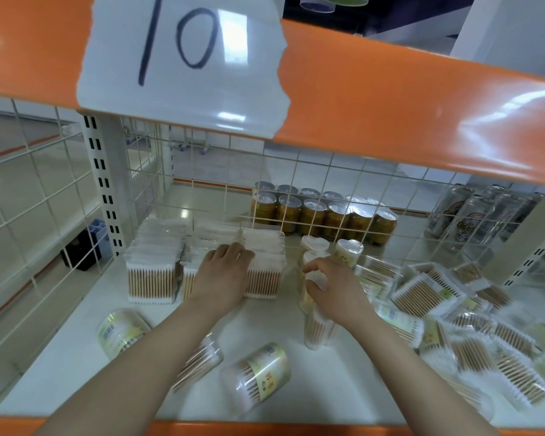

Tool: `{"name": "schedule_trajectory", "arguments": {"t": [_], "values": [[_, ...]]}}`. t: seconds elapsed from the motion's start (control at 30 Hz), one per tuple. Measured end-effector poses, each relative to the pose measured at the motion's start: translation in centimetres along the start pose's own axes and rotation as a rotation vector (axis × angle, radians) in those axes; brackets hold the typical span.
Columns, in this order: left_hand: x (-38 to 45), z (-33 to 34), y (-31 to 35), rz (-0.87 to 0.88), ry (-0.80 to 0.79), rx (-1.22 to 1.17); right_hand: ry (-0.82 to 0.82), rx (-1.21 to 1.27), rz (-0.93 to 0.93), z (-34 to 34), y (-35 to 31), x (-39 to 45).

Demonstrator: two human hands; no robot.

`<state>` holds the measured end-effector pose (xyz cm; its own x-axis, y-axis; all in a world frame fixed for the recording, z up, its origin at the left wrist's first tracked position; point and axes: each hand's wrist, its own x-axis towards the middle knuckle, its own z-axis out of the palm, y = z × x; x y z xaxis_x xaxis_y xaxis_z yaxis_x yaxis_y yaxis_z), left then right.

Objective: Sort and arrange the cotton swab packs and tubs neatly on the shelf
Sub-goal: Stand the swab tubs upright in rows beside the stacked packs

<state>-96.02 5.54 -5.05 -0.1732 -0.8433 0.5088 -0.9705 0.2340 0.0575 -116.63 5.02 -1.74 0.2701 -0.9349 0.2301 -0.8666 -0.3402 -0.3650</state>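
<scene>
My left hand [225, 272] hides the middle stack of packs [191, 275], and the loose packs [485, 350] at the shelf's right edge are blurred.

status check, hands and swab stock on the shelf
Left hand flat on upright pack rows. Right hand gripping a standing tub. Loose packs heaped right; tubs lying in front, unsorted.
</scene>
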Motion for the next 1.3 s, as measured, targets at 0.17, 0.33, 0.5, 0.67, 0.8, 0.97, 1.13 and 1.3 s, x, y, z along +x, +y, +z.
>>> {"name": "schedule_trajectory", "arguments": {"t": [0.17,0.33,0.5,0.67,0.8,0.97,1.13,1.3], "values": [[-0.9,-1.1,0.6,-0.041,-0.019,-0.068,0.001,0.019,-0.009,-0.2,-0.4,-0.6],[-1.9,-2.5,2.3,-0.084,-0.201,-0.017,0.001,0.042,-0.037,-0.4,-0.7,-1.4],[-2.9,-4.0,2.5,-0.093,-0.216,-0.113,0.008,0.075,-0.068,-0.5,-1.2,-2.7],[-4.4,-5.9,1.9,-0.145,-0.178,-0.166,0.011,0.097,-0.136,-0.6,-1.6,-4.2],[-6.2,-6.9,1.3,-0.184,-0.197,-0.148,-0.02,0.128,-0.183,-0.4,-2.1,-5.2],[-7.7,-7.8,1.4,-0.215,-0.21,-0.156,-0.088,0.142,-0.229,0.0,-2.7,-5.9],[-9.2,-8.4,1.7,-0.237,-0.214,-0.132,-0.226,0.132,-0.274,0.5,-3.5,-6.6],[-10.5,-8.9,1.5,-0.304,-0.223,-0.13,-0.397,0.085,-0.317,1.5,-3.8,-6.8]]}}
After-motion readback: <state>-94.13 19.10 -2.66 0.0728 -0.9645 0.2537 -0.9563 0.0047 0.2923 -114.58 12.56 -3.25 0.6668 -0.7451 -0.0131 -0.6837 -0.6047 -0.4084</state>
